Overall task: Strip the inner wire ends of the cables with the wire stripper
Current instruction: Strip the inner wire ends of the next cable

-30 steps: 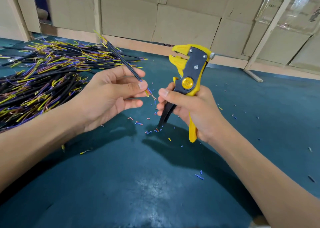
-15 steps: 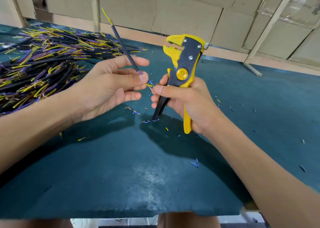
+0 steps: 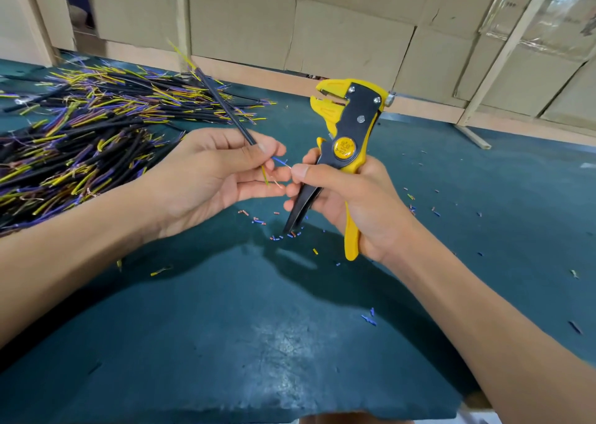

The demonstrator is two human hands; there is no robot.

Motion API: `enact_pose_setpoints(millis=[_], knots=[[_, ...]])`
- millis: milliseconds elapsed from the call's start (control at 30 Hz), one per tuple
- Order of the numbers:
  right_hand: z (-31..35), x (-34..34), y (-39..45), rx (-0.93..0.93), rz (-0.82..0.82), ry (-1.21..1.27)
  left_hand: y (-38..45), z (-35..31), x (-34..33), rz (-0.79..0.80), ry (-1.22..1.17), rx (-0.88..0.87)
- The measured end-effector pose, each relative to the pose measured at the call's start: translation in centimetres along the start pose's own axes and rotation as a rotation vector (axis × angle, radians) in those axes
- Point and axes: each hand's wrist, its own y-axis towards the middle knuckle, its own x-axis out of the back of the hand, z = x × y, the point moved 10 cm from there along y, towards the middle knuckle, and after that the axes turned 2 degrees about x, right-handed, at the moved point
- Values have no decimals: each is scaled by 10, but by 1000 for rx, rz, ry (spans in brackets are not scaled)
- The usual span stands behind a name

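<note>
Two hands met above our surface (image 3: pixel 225 343): our left hand (image 3: pixel 206 178) pinched one black cable (image 3: pixel 225 107). At three o'clock, our right hand (image 3: pixel 351 198) kept a closed grip on the wire stripper (image 3: pixel 346 133), thumb touching the blue inner wire (image 3: pixel 280 160).

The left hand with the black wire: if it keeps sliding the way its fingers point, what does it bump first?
Probably the right hand, whose thumb already sits near the left hand fingertips, with the wire stripper just behind; depth is hard to judge.
</note>
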Motion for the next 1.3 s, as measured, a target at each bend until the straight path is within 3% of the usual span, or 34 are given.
enact_pose_setpoints(millis=[133,733,867,1167,1300], knots=[[1,-2,0,0,42,25,-1,-2,-2,-7,-1,-6],[-5,6,0,-46,-54,-8,-2,-4,6,-74,44,-5],[-2,1,-2,-66,-8,18,-2,-17,18,-148,68,-108],[-8,-35,-18,-199,294,101,-4,-31,25,-194,-57,-194],[-8,-41,-21,-194,354,121,-4,-32,23,-176,-106,-190]])
